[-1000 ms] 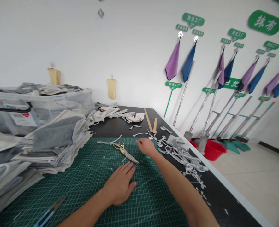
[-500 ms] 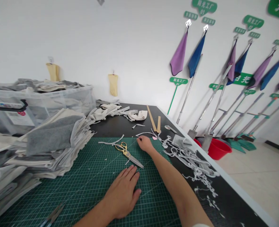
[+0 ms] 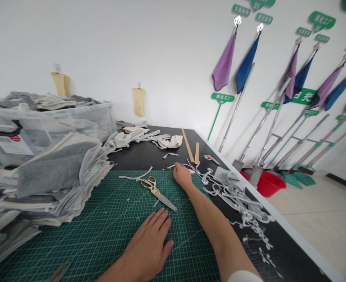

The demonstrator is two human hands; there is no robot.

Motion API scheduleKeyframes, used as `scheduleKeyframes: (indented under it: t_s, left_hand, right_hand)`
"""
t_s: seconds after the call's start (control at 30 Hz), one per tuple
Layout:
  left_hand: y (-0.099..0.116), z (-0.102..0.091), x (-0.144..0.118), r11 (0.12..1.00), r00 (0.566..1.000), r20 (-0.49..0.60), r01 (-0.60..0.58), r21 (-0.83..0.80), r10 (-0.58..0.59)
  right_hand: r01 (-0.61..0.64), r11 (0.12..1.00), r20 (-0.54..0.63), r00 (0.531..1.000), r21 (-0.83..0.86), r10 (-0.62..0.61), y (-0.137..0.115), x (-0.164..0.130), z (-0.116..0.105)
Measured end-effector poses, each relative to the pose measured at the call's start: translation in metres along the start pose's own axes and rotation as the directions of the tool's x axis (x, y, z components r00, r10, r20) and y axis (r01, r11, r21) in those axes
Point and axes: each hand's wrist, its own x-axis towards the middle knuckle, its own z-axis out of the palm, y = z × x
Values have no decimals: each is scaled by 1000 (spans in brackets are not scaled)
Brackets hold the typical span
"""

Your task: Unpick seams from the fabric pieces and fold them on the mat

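Reaching across the green cutting mat (image 3: pixel 108 223), our right hand (image 3: pixel 182 175) now rests at the mat's far edge, fingers curled onto a thin strip of pale fabric (image 3: pixel 179 165) there; whether the grip has closed on it we cannot tell. A second ago this hand lay a little nearer us, so we judge the reach for the strip nearly complete. Our left hand (image 3: pixel 149 244) stays flat and released on the mat, just short of the gold-handled scissors (image 3: pixel 158 192), which lie untouched between both hands. Cut trimmings (image 3: pixel 237 196) trail along the black table (image 3: pixel 143 156) to the right; stacked grey and cream cloth (image 3: pixel 49 176) sits left, before a clear bin (image 3: pixel 58 121).
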Motion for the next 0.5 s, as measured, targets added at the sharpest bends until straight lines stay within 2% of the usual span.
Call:
scheduleKeyframes:
  t_s: [0.13, 0.37, 0.5]
  left_hand:
    - [-2, 2, 0, 1000, 1000, 0, -10, 20, 10]
    - [-5, 4, 1, 1000, 1000, 10, -17, 22, 16]
    - [-4, 3, 1, 1000, 1000, 13, -15, 11, 14]
  right_hand:
    - [-36, 999, -22, 999, -14, 36, 10, 13, 5]
    - [-53, 999, 5, 999, 6, 53, 22, 31, 16]
    - [-26, 999, 27, 999, 18, 26, 22, 34, 19]
